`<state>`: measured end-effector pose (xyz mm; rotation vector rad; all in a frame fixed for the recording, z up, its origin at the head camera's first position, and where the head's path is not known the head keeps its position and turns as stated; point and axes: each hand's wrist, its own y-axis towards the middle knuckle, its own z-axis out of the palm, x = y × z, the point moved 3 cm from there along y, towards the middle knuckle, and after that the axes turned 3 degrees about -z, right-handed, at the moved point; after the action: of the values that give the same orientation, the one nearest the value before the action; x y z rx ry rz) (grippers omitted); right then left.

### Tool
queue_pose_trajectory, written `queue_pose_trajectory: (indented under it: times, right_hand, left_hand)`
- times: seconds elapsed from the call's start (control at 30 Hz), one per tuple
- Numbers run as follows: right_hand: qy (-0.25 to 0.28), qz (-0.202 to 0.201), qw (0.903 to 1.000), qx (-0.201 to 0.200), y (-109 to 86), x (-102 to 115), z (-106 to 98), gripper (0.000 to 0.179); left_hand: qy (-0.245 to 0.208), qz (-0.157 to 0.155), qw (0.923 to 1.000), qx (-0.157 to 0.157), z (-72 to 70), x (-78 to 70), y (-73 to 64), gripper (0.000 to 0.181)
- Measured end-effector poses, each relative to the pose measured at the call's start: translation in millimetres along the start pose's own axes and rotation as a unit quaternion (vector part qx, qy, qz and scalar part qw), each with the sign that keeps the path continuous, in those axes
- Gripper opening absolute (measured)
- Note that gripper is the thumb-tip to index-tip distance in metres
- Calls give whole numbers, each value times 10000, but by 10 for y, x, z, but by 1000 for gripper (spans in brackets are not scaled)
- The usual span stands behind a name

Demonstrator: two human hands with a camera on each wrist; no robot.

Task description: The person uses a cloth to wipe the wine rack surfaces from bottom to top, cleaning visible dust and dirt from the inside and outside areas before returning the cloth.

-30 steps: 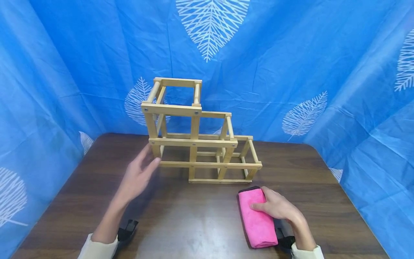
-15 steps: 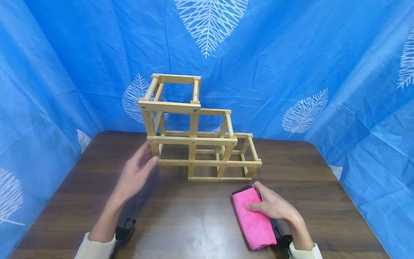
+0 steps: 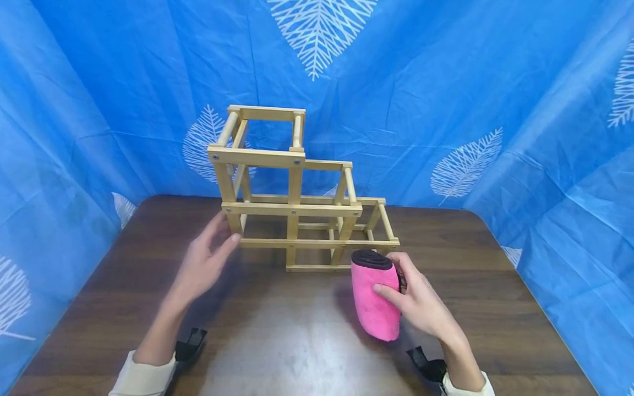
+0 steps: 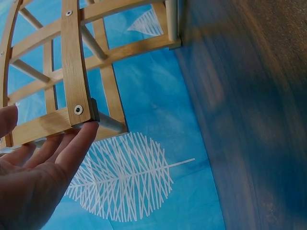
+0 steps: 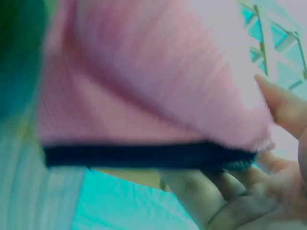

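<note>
A stepped wooden rack of slats and dowels stands toward the back of the table. My left hand grips its lower left corner post, thumb in front and fingers behind. In the left wrist view, the fingers of that hand press against the slats' end near a screw. My right hand holds a rolled pink towel with dark edging, thumb across its front. The towel is tilted upright above the table, in front of the rack's right end. It fills much of the right wrist view, blurred.
The dark wooden table has rounded far corners. A blue curtain with white leaf prints hangs behind it and along both sides. A black strap is on the left wrist, and another on the right.
My right hand has lifted the towel off the table and turned it upright, bringing its dark-edged end up toward the rack. My left hand stays at the rack's post.
</note>
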<state>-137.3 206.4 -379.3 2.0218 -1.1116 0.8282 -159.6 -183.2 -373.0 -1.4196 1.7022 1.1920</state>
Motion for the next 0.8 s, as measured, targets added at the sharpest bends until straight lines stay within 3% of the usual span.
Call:
queue_pose_trajectory:
  times: [0.1, 0.17, 0.37, 0.53, 0.63, 0.73, 0.8]
  right_hand:
    - [-618, -355, 9973, -187, 19, 15, 61, 53]
    - [-879, -326, 9955, -138, 23, 5, 107, 58]
    - [-651, 283, 9962, 512, 12, -73, 198, 67]
    - [-697, 199, 9932, 914, 14, -91, 203, 59]
    - [-678, 109, 9963, 513, 17, -62, 156, 53]
    - [-499, -68, 9984, -252, 21, 3, 94, 55]
    - [-543, -256, 9946, -844, 15, 72, 53, 61]
  left_hand:
    - [4, -2, 10000, -8, -5, 4, -1, 62]
    - [-2, 1, 10000, -1, -5, 4, -2, 62]
    - [-15, -8, 10000, 21, -3, -3, -2, 63]
    - [7, -105, 9999, 63, -3, -3, -5, 64]
    - [10, -153, 9998, 99, -5, 4, -6, 64]
    - [-9, -135, 9998, 115, -6, 8, -5, 64]
    - [-33, -105, 9999, 116, -6, 11, -2, 63]
